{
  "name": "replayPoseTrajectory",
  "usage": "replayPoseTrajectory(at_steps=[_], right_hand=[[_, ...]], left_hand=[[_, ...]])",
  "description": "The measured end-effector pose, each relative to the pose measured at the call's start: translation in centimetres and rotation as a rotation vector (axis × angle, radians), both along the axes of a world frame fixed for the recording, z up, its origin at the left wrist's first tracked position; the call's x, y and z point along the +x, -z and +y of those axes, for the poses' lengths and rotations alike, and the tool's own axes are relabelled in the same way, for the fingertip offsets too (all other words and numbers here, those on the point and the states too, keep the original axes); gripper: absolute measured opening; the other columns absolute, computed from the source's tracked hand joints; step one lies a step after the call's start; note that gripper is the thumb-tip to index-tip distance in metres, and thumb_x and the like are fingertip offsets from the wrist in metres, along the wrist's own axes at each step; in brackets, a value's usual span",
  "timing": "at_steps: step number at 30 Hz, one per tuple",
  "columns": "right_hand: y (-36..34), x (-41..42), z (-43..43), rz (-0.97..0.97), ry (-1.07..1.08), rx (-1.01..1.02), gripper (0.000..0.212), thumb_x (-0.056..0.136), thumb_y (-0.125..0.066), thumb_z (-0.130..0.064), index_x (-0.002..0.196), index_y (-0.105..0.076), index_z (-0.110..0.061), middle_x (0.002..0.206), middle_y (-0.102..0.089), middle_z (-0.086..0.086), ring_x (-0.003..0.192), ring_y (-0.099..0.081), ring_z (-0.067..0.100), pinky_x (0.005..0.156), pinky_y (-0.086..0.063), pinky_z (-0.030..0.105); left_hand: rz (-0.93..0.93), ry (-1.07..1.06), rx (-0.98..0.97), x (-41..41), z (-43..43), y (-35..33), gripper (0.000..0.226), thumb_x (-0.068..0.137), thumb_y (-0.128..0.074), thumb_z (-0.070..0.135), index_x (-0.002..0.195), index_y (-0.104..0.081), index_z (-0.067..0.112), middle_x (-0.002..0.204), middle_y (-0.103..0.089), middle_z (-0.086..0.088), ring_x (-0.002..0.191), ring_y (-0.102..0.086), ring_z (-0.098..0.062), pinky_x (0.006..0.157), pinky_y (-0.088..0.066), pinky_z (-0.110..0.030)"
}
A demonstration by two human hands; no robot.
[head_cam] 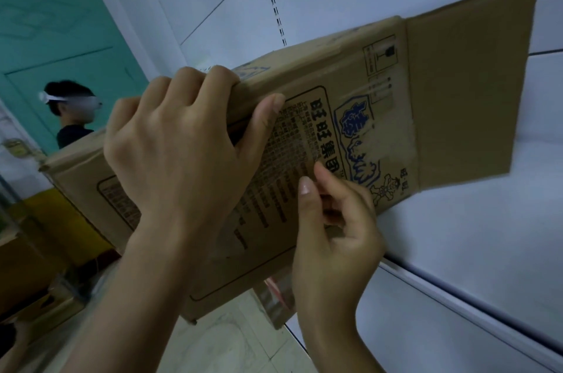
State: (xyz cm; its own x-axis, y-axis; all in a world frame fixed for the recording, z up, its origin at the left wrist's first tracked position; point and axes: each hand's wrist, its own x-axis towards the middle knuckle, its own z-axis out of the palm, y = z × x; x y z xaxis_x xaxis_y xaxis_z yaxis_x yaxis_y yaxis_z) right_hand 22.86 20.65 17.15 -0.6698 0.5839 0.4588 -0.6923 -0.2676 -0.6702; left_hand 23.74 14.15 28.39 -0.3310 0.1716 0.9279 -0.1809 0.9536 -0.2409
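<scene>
- Teal door [54, 22] at the far left, one of it, shut.
- One other person [71, 116] stands in front of that door, in a dark top with a white headset strapped on.
- Low down on the left is something yellow [58, 220], too dim for me to name.
- Two bare hands are at work, both on the same thing.
- The left hand [179, 141] is clamped on the upper long edge of the box. Its four fingers are hooked over the top and its thumb is pressed flat on the printed side.
- One cardboard box [365, 104] is held up in the air in front of the white wall, printed side towards the holder.
- Its long axis runs slantwise from lower left to upper right. The left end sits lower and the open end points up and to the right.
- The box lies under and beyond the left hand, and above and behind the right one.
- The right hand [335, 229] is at the lower middle of the printed side, with the thumb and forefinger drawn close together against the cardboard and the other fingers curled in.
- Whether it pinches a strip of tape there or only touches the surface, I cannot tell.
- One flap [469, 92] stands open at the right end, plain brown and continuing the line of the box.
- Behind all this are white wall panels [457, 250], with one slotted rail [272, 3] running up them.
</scene>
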Motion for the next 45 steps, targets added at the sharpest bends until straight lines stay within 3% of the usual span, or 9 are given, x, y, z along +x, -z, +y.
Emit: replayPoseTrajectory(at_steps=[6, 13, 18, 23, 27, 33, 36, 42, 45], right_hand=[[-1.0, -1.2, 0.3, -0.088, -0.061, -0.134, 0.009, 0.083, -0.069, -0.015, 0.089, -0.069, -0.022, 0.088, -0.069, 0.004, 0.084, -0.066, 0.016, 0.071, -0.052, 0.02], [-0.7, -1.6, 0.7, -0.051, -0.031, 0.086, 0.003, 0.092, -0.056, -0.019, 0.093, -0.057, -0.021, 0.091, -0.058, 0.004, 0.078, -0.056, 0.01, 0.065, -0.045, 0.013], [-0.4, -1.9, 1.0, -0.043, 0.01, -0.04, 0.017, 0.084, -0.068, -0.016, 0.096, -0.066, -0.029, 0.094, -0.064, -0.002, 0.083, -0.062, 0.008, 0.07, -0.049, 0.013], [-0.4, -2.1, -0.1, 0.01, 0.112, -0.031, 0.021, 0.085, -0.065, -0.01, 0.106, -0.068, -0.013, 0.09, -0.06, -0.002, 0.082, -0.06, 0.0, 0.071, -0.046, 0.007], [-0.4, -2.0, -0.7, 0.024, 0.133, -0.031, 0.024, 0.084, -0.064, -0.008, 0.107, -0.067, -0.012, 0.09, -0.057, 0.003, 0.079, -0.058, 0.002, 0.07, -0.046, 0.008], [-1.1, -1.8, 0.0, -0.113, 0.002, -0.142, 0.016, 0.084, -0.071, -0.016, 0.091, -0.07, -0.031, 0.094, -0.068, 0.0, 0.089, -0.066, 0.01, 0.076, -0.05, 0.019], [-1.8, -1.8, 0.2, -0.168, -0.029, -0.19, 0.015, 0.084, -0.07, -0.017, 0.083, -0.067, -0.032, 0.09, -0.071, 0.0, 0.087, -0.067, 0.009, 0.073, -0.051, 0.016], [-2.6, -2.1, -0.3, -0.255, 0.128, 0.072, 0.007, 0.096, -0.052, -0.021, 0.091, -0.055, -0.025, 0.094, -0.061, -0.001, 0.083, -0.056, 0.002, 0.066, -0.043, 0.008], [-2.5, -1.8, -0.5, -0.24, 0.161, 0.232, 0.017, 0.098, -0.044, -0.024, 0.084, -0.046, -0.033, 0.091, -0.054, -0.004, 0.084, -0.052, 0.012, 0.072, -0.043, 0.021]], left_hand=[[-0.028, -0.014, 0.002, -0.3, 0.0, -0.1, 0.06, 0.094, -0.031, 0.067, 0.098, -0.063, 0.017, 0.085, -0.064, -0.006, 0.08, -0.057, -0.029, 0.072, -0.024, -0.035], [-0.044, -0.044, -0.007, -0.7, 0.1, -0.2, 0.06, 0.095, -0.028, 0.066, 0.098, -0.063, 0.017, 0.086, -0.065, -0.005, 0.08, -0.057, -0.028, 0.071, -0.029, -0.037], [-0.04, -0.04, -0.003, -0.8, 0.2, -0.1, 0.06, 0.096, -0.029, 0.065, 0.098, -0.063, 0.016, 0.086, -0.064, -0.006, 0.079, -0.057, -0.028, 0.072, -0.031, -0.039], [-0.035, -0.043, -0.006, -1.0, 0.2, -0.1, 0.059, 0.095, -0.029, 0.065, 0.097, -0.063, 0.017, 0.086, -0.064, -0.006, 0.081, -0.057, -0.029, 0.071, -0.03, -0.039], [-0.021, -0.046, -0.029, -1.1, 0.1, 0.0, 0.058, 0.096, -0.03, 0.063, 0.097, -0.062, 0.016, 0.084, -0.063, -0.007, 0.078, -0.055, -0.029, 0.069, -0.025, -0.036], [-0.022, -0.05, -0.072, -1.5, -0.1, 0.0, 0.057, 0.098, -0.027, 0.06, 0.097, -0.061, 0.014, 0.083, -0.061, -0.008, 0.076, -0.053, -0.029, 0.069, -0.026, -0.037], [-0.017, -0.033, -0.093, -1.6, -0.3, 0.0, 0.057, 0.099, -0.027, 0.058, 0.096, -0.06, 0.012, 0.083, -0.061, -0.009, 0.076, -0.054, -0.03, 0.069, -0.03, -0.039], [-0.007, -0.003, -0.136, -1.9, -0.5, -0.2, 0.056, 0.099, -0.027, 0.056, 0.095, -0.06, 0.011, 0.082, -0.061, -0.009, 0.076, -0.054, -0.03, 0.068, -0.032, -0.039], [0.029, -0.009, -0.167, -2.1, -0.6, -0.2, 0.054, 0.1, -0.028, 0.055, 0.09, -0.059, 0.011, 0.078, -0.06, -0.008, 0.074, -0.054, -0.029, 0.066, -0.033, -0.037]])
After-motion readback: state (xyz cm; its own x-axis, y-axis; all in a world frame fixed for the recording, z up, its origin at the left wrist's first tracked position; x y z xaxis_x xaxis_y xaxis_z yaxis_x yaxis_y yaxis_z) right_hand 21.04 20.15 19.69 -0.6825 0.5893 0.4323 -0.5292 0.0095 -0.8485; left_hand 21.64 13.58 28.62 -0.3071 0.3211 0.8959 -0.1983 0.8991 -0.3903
